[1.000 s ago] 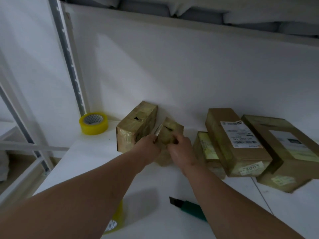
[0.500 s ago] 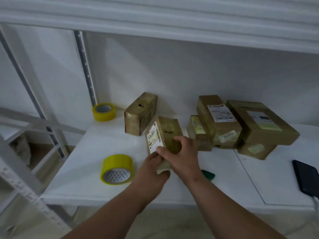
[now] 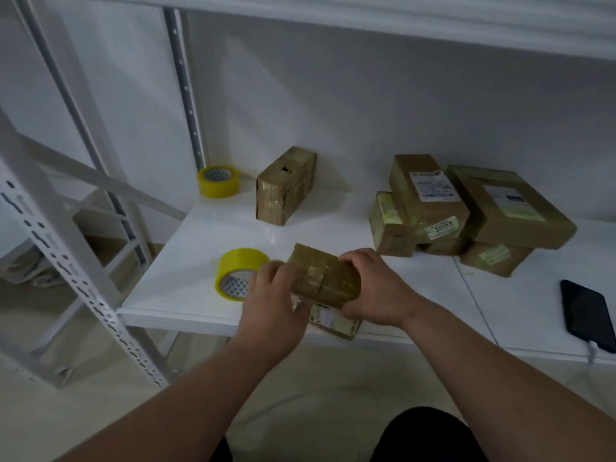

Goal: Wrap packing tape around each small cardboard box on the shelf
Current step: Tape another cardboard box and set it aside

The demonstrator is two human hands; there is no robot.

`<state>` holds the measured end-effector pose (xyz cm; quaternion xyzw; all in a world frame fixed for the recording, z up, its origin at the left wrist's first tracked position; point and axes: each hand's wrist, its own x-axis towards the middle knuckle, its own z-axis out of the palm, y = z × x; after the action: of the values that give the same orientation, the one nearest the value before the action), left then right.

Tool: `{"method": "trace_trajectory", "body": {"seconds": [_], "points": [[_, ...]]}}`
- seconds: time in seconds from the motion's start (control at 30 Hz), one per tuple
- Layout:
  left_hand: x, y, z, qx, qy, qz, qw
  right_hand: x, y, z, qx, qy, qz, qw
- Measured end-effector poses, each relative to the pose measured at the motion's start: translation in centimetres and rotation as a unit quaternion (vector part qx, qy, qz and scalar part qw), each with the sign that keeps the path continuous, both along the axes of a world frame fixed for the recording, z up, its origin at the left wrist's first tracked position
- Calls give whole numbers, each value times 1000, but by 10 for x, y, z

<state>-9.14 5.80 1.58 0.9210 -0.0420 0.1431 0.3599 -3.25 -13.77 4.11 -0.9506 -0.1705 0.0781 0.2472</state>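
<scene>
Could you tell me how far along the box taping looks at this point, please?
Looks done: the upright box at the back already shows glossy tape bands. In hand: the left hand and right hand grip a small box near the tape roll. Left: the stacked boxes, whose wrapping I cannot judge.

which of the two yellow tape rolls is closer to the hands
The tape roll at the shelf's front edge, standing on its rim just beside the left hand. The other roll lies flat far back by the wall.

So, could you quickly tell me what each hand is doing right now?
Left hand: grips the small box at its left end.
Right hand: grips the same box's right end.
</scene>
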Motion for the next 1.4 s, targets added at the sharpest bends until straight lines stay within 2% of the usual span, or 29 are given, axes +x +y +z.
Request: {"method": "trace_trajectory", "body": {"seconds": [0.17,0.37,0.5,0.87,1.13,1.27,1.4], "points": [[23,6,-9,70,48,-93,992,5,4,3,-46,5,36,998],[20,9,-37,99,2,-100,990,-19,13,-24,-104,-150,56,982],[19,10,-41,134,3,-108,985,-32,18,-41,-161,-190,65,966],[22,3,-28,224,48,-74,971,-29,24,-37,-179,-161,59,969],[24,1,-24,279,66,-60,956,-39,28,-38,-171,-171,60,968],[15,-2,-27,357,41,-54,932,-42,30,-38,-178,-163,54,969],[23,-1,-22,370,36,-74,925,-43,32,-37,-188,-161,54,967]]}}
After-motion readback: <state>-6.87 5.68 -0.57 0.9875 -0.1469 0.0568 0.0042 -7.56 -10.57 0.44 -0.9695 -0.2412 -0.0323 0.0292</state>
